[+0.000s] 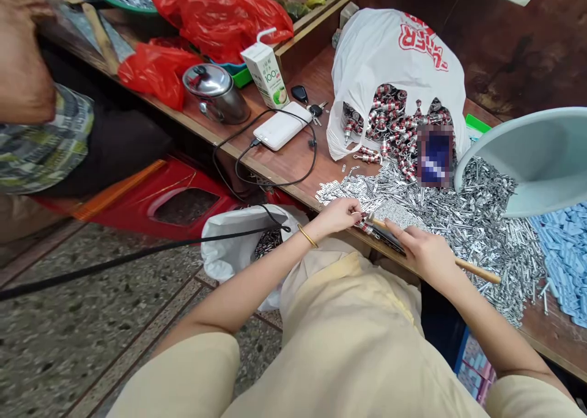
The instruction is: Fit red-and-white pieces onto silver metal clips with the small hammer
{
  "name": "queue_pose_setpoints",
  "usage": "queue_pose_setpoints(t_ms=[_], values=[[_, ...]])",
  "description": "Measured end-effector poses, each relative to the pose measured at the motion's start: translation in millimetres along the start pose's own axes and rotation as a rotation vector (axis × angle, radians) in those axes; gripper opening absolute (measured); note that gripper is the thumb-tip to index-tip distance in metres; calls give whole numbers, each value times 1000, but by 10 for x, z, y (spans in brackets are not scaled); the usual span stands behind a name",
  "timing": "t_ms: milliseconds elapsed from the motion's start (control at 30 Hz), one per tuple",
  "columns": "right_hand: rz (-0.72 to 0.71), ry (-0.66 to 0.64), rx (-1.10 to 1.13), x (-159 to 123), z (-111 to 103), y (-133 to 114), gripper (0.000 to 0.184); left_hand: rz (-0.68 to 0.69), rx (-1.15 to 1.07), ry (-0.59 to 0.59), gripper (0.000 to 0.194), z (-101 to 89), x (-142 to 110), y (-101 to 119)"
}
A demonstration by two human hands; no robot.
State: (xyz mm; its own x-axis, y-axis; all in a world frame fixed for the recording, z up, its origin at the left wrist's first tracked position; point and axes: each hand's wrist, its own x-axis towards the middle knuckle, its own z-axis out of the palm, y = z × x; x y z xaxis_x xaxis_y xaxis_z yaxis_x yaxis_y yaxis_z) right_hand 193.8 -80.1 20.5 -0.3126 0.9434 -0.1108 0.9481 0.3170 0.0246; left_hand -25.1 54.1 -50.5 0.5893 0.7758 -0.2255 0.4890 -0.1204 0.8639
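My right hand (425,253) is wrapped round the wooden handle of a small hammer (479,271), whose head is close to the fingertips of my left hand. With thumb and fingers pinched together, my left hand (342,215) is at the table's front edge; what is between the fingertips is too small to make out. Just below them lies a small red-and-silver metal fitting (368,227), beside a dark bar along the edge. Loose small metal pieces (413,201) are heaped behind both hands.
A white plastic bag (394,51) spills red-and-silver fittings. To the right are a tipped grey basin (545,161) and light blue pieces (566,259). A power bank (283,126), carton (265,74) and metal mug (215,94) stand left. Below hangs a white sack (229,238); another person's arm (22,57) is far left.
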Motion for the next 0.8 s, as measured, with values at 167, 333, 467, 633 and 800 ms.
queue_pose_setpoints(t_ms=[167,333,467,633,800], values=[[37,7,-27,-7,27,-29,62,11,-65,6,9,10,1,-33],[48,-33,-39,2,72,-65,68,-6,-176,-58,12,-21,10,-138],[87,-20,-22,14,5,-49,62,-41,-201,-46,18,-19,4,-185],[96,39,-8,35,-27,-66,60,25,-105,15,20,3,-21,-141],[97,32,8,41,4,-95,57,6,-93,44,22,24,-29,-123]])
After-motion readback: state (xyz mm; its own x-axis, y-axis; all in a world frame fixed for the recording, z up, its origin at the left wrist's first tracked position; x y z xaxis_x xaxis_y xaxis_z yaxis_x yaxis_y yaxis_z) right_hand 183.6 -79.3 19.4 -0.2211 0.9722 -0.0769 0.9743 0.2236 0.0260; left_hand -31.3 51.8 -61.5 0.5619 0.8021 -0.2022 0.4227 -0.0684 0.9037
